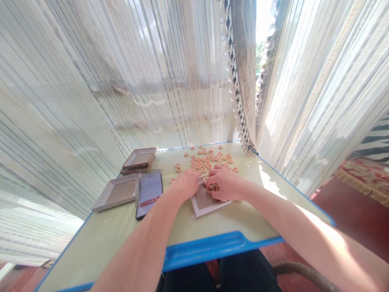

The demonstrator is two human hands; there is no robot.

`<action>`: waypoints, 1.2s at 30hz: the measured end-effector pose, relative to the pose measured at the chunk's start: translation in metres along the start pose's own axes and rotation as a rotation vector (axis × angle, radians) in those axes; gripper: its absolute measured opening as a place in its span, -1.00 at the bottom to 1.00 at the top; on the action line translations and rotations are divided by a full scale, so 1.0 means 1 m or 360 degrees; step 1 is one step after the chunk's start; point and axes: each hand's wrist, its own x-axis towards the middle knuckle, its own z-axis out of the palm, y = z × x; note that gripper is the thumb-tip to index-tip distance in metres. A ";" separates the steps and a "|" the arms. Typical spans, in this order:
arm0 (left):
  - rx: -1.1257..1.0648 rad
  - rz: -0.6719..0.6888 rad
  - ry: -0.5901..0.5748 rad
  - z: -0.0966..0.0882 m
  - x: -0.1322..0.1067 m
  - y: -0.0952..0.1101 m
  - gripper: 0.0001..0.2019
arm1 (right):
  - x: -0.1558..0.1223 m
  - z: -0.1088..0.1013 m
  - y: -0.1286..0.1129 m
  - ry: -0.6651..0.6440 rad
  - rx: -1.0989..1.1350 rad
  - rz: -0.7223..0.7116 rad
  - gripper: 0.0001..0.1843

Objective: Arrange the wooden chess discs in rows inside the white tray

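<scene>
My right hand (225, 182) is over a shallow white-rimmed tray (212, 211) with a grey-brown bottom, its fingers curled round several small round wooden pieces (212, 189) with dark marks. One more piece (206, 179) lies by its fingertips. At the tray's upper left edge is my left hand (187, 182), fingers bent down and closed on the rim; its fingertips are partly hidden. Just beyond both hands, many loose wooden pieces (203, 160) with red or dark marks are spread over the table.
A tablet (150, 188) lies left of my left arm, partly blurred out. Beside it is another shallow tray (112, 202), with stacked brown-edged trays (136, 168) behind. The pale table (194, 233) has a blue rim. String curtains (152, 81) hang behind it.
</scene>
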 end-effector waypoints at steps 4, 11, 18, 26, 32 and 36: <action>0.0022 0.0014 0.0000 0.000 0.000 0.001 -0.66 | 0.001 0.002 0.001 0.0015 0.0018 0.0030 -0.85; 0.0038 0.0010 -0.0018 0.000 0.000 0.000 -0.66 | 0.002 0.003 0.002 0.0008 0.0004 0.0028 -0.84; 0.0033 0.0016 0.0000 0.000 0.000 0.000 -0.65 | 0.002 0.002 0.002 -0.0001 0.0006 0.0054 -0.87; 0.0033 -0.0054 -0.0023 -0.003 -0.001 0.002 -0.68 | 0.001 0.000 0.002 0.0091 0.0075 0.0109 -0.86; 0.0109 -0.0179 0.0243 -0.014 -0.001 -0.002 -0.72 | 0.000 -0.002 0.026 0.0364 0.0137 0.0367 -0.80; 0.0135 -0.0290 0.0216 -0.015 -0.002 -0.007 -0.71 | 0.000 0.002 0.048 0.0389 0.0069 0.0482 -0.77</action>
